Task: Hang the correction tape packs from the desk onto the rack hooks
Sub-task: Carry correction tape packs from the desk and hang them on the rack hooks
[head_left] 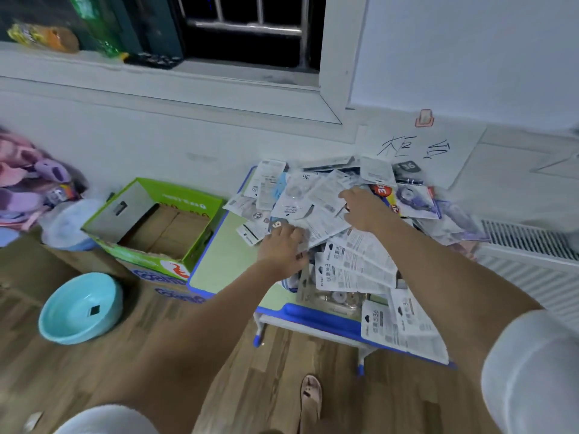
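**Green desk, blue rim, two hands on the packs**

Green-topped desk (219, 261) sitting under a loose heap of packs (351, 261), too many and too overlapped for a count, some dozens at a guess; most lying printed back up, a few showing a coloured face near the wall. Two packs hanging over the near right edge. No rack in view.

Two hands reaching forward and down, both arms bare below short white sleeves. Left hand (283, 245) lying knuckles up at the left side of the heap, fingers bent down onto the packs, tips touching a dark pack marked with a white digit; grip or mere press not clear. Right hand (365, 211) stretching further in, palm down, fingers spread and nearly straight, resting on the top sheets, curling round nothing.

One green box (150, 227) standing open just left of the desk, one pale blue basin (81, 308) on the wood floor nearer.
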A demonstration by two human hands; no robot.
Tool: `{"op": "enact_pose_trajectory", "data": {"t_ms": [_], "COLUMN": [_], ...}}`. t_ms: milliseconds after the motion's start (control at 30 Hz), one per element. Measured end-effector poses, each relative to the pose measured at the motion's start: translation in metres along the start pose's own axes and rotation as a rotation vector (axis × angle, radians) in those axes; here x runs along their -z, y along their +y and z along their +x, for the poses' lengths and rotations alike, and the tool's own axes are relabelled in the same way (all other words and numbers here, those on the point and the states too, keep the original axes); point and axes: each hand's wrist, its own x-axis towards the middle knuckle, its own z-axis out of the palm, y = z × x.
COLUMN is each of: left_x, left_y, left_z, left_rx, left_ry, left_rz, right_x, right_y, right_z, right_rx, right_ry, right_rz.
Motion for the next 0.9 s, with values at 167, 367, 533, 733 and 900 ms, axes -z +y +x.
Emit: {"op": "enact_pose_trajectory", "data": {"t_ms": [167, 367, 533, 733, 900], "left_x": [-0.01, -0.014, -0.01, 0.004, 0.021], "left_y": [0.004, -0.009, -0.018, -0.029, -0.036], "left_z": [0.013, 0.019, 0.022, 0.027, 0.035], "left_rx": [-0.003, -0.073, -0.137, -0.204, -0.256], "left_ry": [0.158, 0.225, 0.246, 0.331, 0.447], "left_rz": [-0.033, -0.107, -0.107, -0.133, -0.181], "right_x": [-0.008, -0.02, -0.021, -0.022, -0.012], "right_y": [0.007, 0.01, 0.014, 0.014, 0.012], "right_z": [0.033, 0.05, 0.05, 0.048, 0.047], "right_rx": [0.117, 0.191, 0.23, 0.222, 0.194], "right_ry": [0.026, 0.013, -0.004, 0.061, 0.097], "right_rz": [-0.076, -0.071, -0.086, -0.085, -0.061]}}
